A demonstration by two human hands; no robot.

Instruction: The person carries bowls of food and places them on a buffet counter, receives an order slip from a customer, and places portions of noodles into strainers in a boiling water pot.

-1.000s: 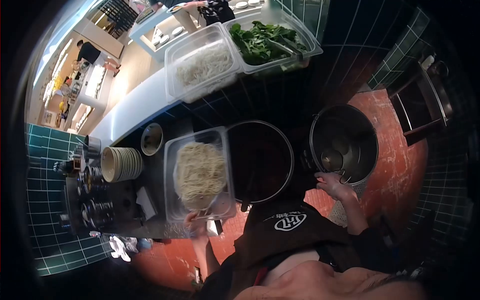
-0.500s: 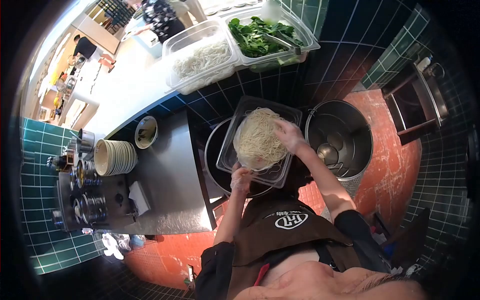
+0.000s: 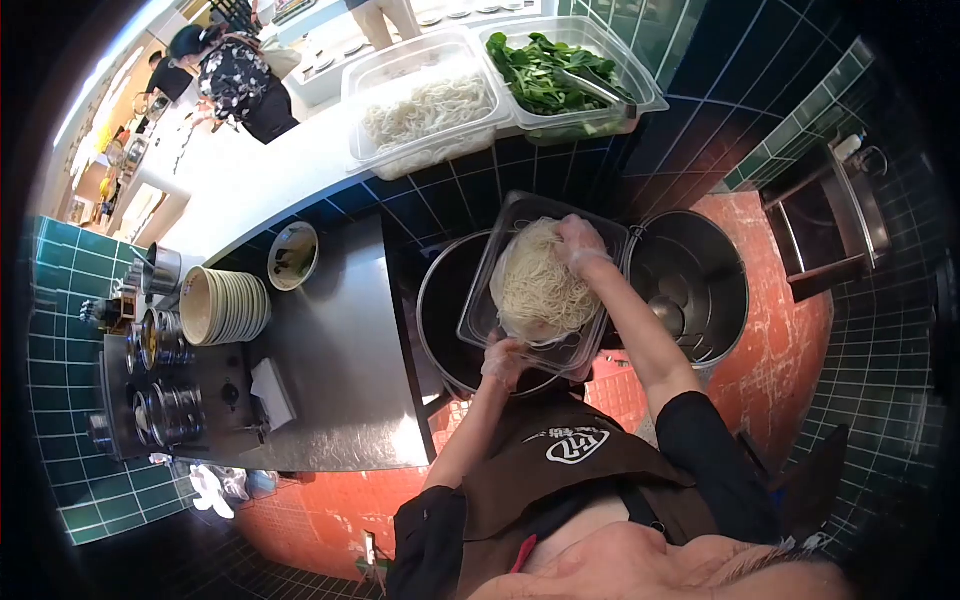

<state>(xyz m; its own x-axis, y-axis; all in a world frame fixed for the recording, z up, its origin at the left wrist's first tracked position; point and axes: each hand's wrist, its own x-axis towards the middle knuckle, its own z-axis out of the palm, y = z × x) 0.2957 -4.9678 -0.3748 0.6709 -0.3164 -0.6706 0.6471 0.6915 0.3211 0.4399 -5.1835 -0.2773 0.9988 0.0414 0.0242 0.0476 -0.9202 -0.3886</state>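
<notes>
A heap of pale thin noodles [image 3: 548, 285] lies in a clear plastic tub [image 3: 474, 322], over a white layer whose kind I cannot make out. My left hand [image 3: 503, 360], in a clear glove, is closed at the near rim of the tub. At the far right of the heap, my right hand [image 3: 582, 243], also gloved, has its fingers curled into the noodles; the fingertips are hidden. Below the tub is a large round metal pot [image 3: 432, 345]. To its right stands another deep pot [image 3: 735, 290] with a ladle [image 3: 666, 316] inside.
On the ledge ahead stand a tub of white noodles [image 3: 425, 112] and a tub of leafy greens [image 3: 548, 75] with tongs [image 3: 597, 86]. A steel counter [image 3: 345, 350] at left bears stacked bowls [image 3: 225, 305] and a single bowl [image 3: 293, 256]. People [image 3: 240, 85] stand beyond the ledge.
My right hand's fingers have curled into the far right part of the noodles. The tub and both hands appear slightly further right in view. Beyond the ledge, a person has moved left.
</notes>
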